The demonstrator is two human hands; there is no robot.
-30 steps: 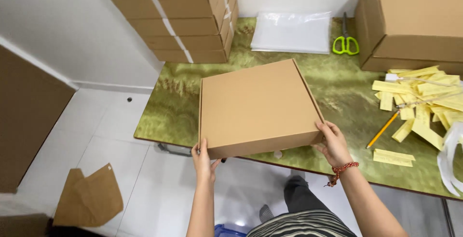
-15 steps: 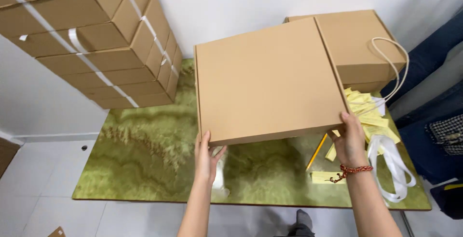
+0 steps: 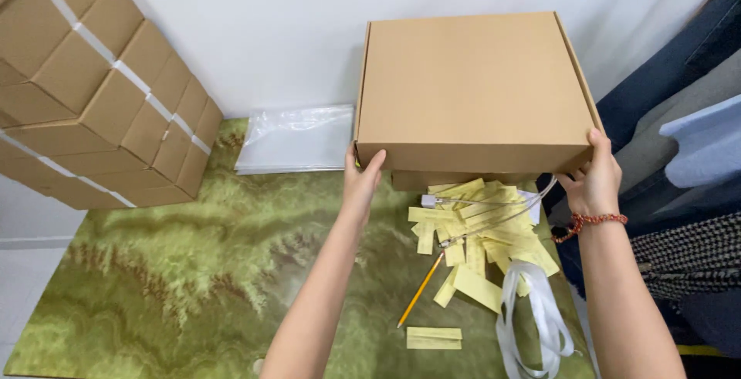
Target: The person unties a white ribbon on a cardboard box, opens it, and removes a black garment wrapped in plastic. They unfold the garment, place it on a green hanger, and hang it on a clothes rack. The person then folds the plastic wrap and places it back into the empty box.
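Note:
I hold a flat brown cardboard box (image 3: 475, 86) up in the air over the right side of the table. My left hand (image 3: 361, 182) grips its near left corner from below. My right hand (image 3: 596, 178), with a red bead bracelet on the wrist, grips its near right corner. Right under the held box, the edge of another brown box (image 3: 424, 180) shows at the table's back.
A green marbled table (image 3: 193, 271) carries a pile of yellow paper slips (image 3: 478, 240), a yellow pencil (image 3: 421, 289), white straps (image 3: 540, 321) and a clear plastic bag stack (image 3: 297, 138). Strapped cardboard boxes (image 3: 93, 93) are stacked at left. Dark clothing (image 3: 679, 155) hangs at right.
I have carried the box to the right and higher, over the paper slips and the other box. My view has swung right with it.

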